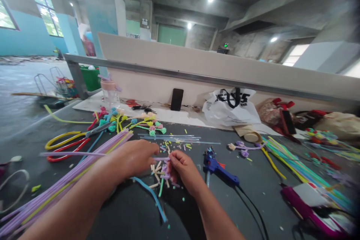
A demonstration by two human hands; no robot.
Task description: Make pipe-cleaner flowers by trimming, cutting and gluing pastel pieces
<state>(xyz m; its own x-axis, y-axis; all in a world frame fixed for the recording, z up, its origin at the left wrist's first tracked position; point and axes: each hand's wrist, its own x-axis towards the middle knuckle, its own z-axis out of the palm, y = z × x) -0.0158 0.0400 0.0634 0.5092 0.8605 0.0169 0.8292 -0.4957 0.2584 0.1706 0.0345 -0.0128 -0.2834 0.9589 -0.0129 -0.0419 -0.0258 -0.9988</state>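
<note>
A thin purple pipe cleaner [73, 153] runs from the left, under my left hand [136, 156], to my right hand [180, 165]. My left hand is closed around it, palm down. The fingertips of my right hand pinch its far end. Below the hands lie short cut pieces of pipe cleaner [156, 172] in cream, purple and green. A bundle of purple pipe cleaners [84, 167] with a yellow one among them passes beneath my left forearm. Close to my left wrist lies a blue pipe cleaner [153, 195]. Scissors [67, 140] with yellow and red handle loops rest at the left.
Right of my hands lies a blue glue gun [222, 168] with its cord. Clear glue sticks [180, 138] and finished pipe cleaner flowers [152, 125] are behind. A phone [177, 99], a white bag [232, 108] and a jar [109, 92] stand along the back panel.
</note>
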